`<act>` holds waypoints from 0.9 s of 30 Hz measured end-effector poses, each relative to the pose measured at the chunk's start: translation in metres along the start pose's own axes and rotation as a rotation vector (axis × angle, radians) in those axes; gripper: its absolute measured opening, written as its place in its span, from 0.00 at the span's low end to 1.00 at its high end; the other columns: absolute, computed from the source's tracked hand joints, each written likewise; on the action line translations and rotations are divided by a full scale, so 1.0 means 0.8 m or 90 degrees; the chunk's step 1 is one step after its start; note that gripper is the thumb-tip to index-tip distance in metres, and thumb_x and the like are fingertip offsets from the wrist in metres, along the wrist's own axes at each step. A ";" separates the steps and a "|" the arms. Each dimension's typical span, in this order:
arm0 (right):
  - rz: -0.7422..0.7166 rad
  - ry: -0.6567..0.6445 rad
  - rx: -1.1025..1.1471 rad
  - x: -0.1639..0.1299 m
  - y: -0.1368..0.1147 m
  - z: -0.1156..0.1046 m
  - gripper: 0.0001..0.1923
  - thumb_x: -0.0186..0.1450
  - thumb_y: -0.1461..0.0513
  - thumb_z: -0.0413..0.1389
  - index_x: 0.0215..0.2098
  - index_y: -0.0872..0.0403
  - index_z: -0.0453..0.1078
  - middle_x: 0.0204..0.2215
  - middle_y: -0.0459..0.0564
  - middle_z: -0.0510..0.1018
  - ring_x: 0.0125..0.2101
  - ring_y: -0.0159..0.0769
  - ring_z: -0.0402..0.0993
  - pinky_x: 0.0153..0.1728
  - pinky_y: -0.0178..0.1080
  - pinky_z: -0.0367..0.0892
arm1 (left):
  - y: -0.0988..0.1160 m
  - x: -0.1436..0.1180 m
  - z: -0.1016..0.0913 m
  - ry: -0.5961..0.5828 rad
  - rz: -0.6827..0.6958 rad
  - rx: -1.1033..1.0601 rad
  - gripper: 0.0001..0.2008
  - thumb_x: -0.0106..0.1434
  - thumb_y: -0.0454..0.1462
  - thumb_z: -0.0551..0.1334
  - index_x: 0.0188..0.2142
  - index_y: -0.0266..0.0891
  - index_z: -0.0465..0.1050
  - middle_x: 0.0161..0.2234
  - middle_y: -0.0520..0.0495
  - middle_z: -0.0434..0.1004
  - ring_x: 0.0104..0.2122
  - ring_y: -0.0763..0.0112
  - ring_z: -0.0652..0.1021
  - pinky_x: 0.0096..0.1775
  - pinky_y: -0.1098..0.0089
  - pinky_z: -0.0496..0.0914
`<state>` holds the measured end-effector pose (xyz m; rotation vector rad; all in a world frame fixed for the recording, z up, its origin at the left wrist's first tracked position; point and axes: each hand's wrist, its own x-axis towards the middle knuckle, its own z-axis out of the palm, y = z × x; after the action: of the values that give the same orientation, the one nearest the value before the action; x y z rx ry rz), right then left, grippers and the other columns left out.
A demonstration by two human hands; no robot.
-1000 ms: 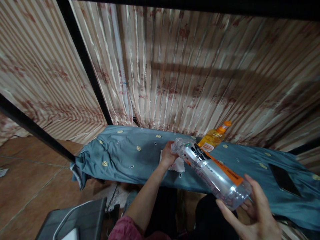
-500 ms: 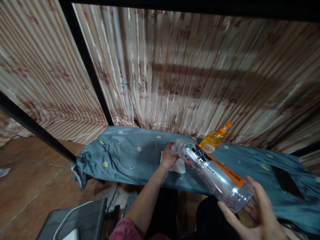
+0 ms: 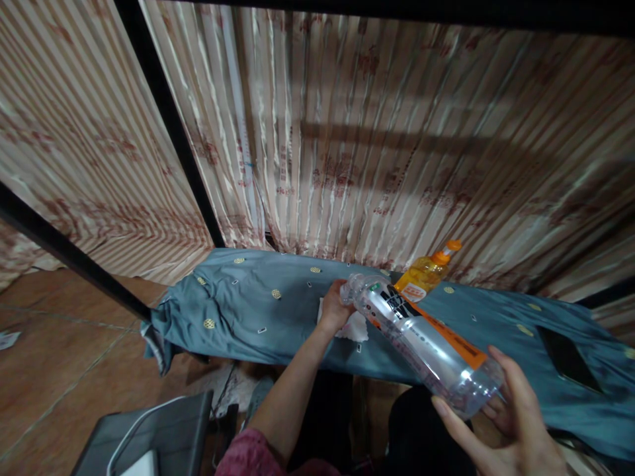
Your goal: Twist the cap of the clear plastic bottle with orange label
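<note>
Little is changing since the earlier frames: both hands are staying where they were, and the clear plastic bottle [image 3: 421,337] is still lying tilted in the air, neck toward the far left, base toward the person, having barely shifted.

The right hand [image 3: 501,423] is cupping the bottle's base from below, its fingers [image 3: 516,390] spread fairly wide and curving loosely around the bottom rather than clamping it. The left hand [image 3: 333,309] is reaching out over the tabletop [image 3: 248,304], which is draped in a blue-grey cloth, and its fingers are closing around the bottle's mouth; whether they are gripping a cap cannot be told. A white crumpled tissue [image 3: 354,327] is lying on the cloth just beneath that hand. An orange-capped yellow bottle [image 3: 426,274] is standing behind, near the curtain [image 3: 372,145], and a dark phone [image 3: 568,360] is resting at the right.
</note>
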<state>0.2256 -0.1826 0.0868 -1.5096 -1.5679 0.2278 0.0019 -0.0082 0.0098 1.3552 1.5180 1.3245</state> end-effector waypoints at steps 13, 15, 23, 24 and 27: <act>-0.091 0.012 -0.036 0.005 -0.003 -0.003 0.49 0.57 0.49 0.66 0.72 0.48 0.51 0.64 0.60 0.67 0.36 0.45 0.83 0.33 0.41 0.79 | -0.001 0.000 0.000 -0.004 -0.005 0.006 0.26 0.46 0.27 0.71 0.47 0.38 0.71 0.40 0.47 0.81 0.41 0.63 0.81 0.44 0.69 0.70; -0.093 0.016 -0.041 0.005 -0.004 -0.003 0.49 0.57 0.49 0.66 0.71 0.48 0.52 0.63 0.60 0.67 0.36 0.46 0.83 0.35 0.43 0.79 | -0.002 0.000 0.000 -0.002 -0.003 0.003 0.27 0.46 0.27 0.71 0.46 0.39 0.71 0.40 0.48 0.81 0.41 0.63 0.81 0.44 0.69 0.70; -0.087 0.004 -0.021 0.006 0.000 -0.003 0.50 0.56 0.50 0.67 0.71 0.47 0.52 0.63 0.60 0.68 0.36 0.46 0.83 0.36 0.43 0.79 | -0.003 -0.001 -0.001 0.001 -0.001 0.003 0.27 0.46 0.27 0.71 0.46 0.39 0.72 0.41 0.48 0.81 0.42 0.63 0.80 0.44 0.69 0.70; -0.085 0.003 -0.012 0.006 0.001 -0.004 0.51 0.56 0.50 0.67 0.71 0.47 0.52 0.63 0.59 0.68 0.37 0.47 0.83 0.37 0.43 0.79 | -0.003 -0.001 -0.001 0.001 -0.002 0.003 0.27 0.45 0.27 0.71 0.46 0.39 0.72 0.41 0.48 0.82 0.42 0.63 0.80 0.44 0.69 0.70; -0.068 -0.009 0.002 0.006 0.003 -0.005 0.52 0.55 0.49 0.67 0.72 0.47 0.51 0.63 0.58 0.68 0.40 0.49 0.82 0.40 0.46 0.79 | -0.002 -0.001 -0.001 0.003 -0.004 0.004 0.27 0.45 0.27 0.71 0.46 0.40 0.72 0.41 0.47 0.82 0.42 0.62 0.81 0.45 0.69 0.70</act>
<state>0.2311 -0.1797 0.0896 -1.4206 -1.6529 0.1793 0.0012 -0.0093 0.0083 1.3512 1.5303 1.3215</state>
